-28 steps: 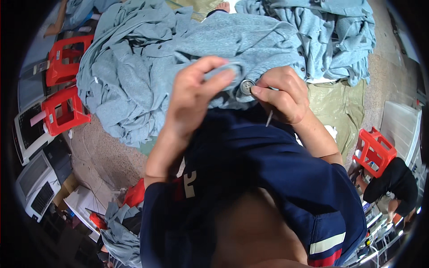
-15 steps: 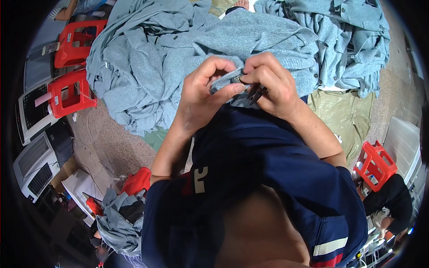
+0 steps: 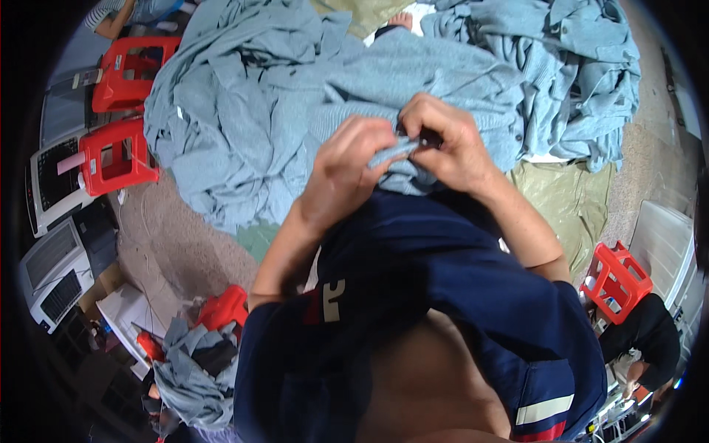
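A light blue-grey knit cardigan (image 3: pixel 443 77) with dark buttons and ribbed edging lies spread before me. My left hand (image 3: pixel 341 166) is closed on a folded edge (image 3: pixel 391 153) of it, raised close to my lap; its fingers are slightly smeared by motion. Right beside it, my right hand (image 3: pixel 459 151) is closed around small dark thread snips (image 3: pixel 430 138), its fingertips at the same edge. The blades are mostly hidden by my fingers, so whether they touch the knit I cannot tell.
More blue-grey knitwear is heaped at the left (image 3: pixel 229 125) and right (image 3: pixel 576 66). Red plastic stools (image 3: pixel 118 159) stand at left and another red stool (image 3: pixel 619 280) at right. An olive sheet (image 3: pixel 565 196) covers some floor. Other people sit nearby, including one in black (image 3: pixel 650 332).
My left fingers have closed over the folded edge, hiding the button that showed before. My right hand has turned, and the snips now sit higher between its fingers.
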Available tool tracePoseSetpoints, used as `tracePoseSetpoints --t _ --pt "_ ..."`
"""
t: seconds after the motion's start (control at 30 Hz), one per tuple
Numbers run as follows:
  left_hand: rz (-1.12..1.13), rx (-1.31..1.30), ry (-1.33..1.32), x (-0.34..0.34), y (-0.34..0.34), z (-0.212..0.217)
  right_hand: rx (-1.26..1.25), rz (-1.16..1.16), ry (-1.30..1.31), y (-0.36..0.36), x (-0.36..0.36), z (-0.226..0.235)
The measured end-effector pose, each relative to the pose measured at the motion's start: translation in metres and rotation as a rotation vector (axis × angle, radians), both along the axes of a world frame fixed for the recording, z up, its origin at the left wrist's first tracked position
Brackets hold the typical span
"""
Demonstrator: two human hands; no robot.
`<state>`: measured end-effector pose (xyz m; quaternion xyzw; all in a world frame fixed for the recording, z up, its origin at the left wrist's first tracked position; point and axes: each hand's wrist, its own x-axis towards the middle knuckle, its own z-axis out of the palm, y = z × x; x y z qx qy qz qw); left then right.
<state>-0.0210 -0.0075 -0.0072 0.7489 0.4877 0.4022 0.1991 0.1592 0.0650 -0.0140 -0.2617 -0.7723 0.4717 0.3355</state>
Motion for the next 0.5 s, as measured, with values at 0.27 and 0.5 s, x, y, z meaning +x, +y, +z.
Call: tracePoseSetpoints --t 0.27,0.5 --pt "0.075 0.264 0.097 0.002 -0.014 -0.051 -0.081 -0.090 0.050 -0.022 -0.009 -0.029" --pt "0.314 0.211 -0.002 -0.019 -0.001 -0.054 -0.015 -0.025 -0.228 0.045 -0.023 -0.034"
